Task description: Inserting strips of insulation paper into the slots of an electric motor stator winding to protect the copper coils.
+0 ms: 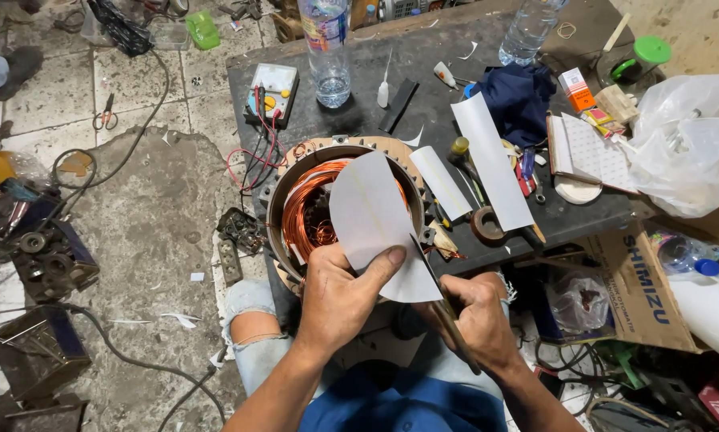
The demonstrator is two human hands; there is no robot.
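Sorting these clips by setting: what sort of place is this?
Probably a small motor repair workshop: a stator with copper windings, a multimeter with leads, and scattered metal parts on the concrete floor.

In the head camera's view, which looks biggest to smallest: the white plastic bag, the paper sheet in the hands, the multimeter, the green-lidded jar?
1. White plastic bag
2. Paper sheet, though it looks enlarged, being nearer the camera
3. Multimeter
4. Green-lidded jar
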